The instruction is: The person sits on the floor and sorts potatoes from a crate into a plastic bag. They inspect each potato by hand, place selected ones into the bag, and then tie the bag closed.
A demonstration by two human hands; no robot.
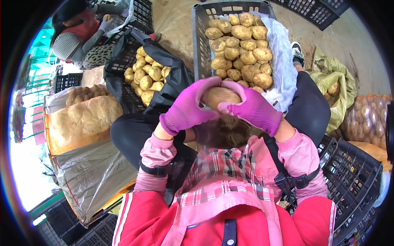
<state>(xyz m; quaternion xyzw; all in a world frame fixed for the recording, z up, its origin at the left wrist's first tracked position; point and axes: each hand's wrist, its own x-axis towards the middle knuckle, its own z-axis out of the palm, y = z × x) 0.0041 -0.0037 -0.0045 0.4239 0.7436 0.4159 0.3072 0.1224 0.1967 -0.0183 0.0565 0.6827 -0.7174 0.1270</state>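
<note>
A large potato (222, 97) is held between my two hands, both in pink-purple work gloves. My left hand (192, 103) grips its left end, and my right hand (251, 106) wraps its right end with the thumb across the front. Just beyond my hands stands a black plastic crate (199, 46) lined with pale sheeting, heaped with soil-marked potatoes (243, 55). To its left, a second crate draped with dark cloth (178, 72) holds cleaner yellow potatoes (147, 77). The ground below the held potato is partly hidden by my hands.
A co-worker (78, 40) sits at upper left, holding a potato near another crate. Wrapped potato bags (84, 123) lie on the left. At right are an open yellow-green sack (335, 77), a mesh bag of potatoes (366, 118) and black empty-looking crates (354, 172). My knees flank the work area.
</note>
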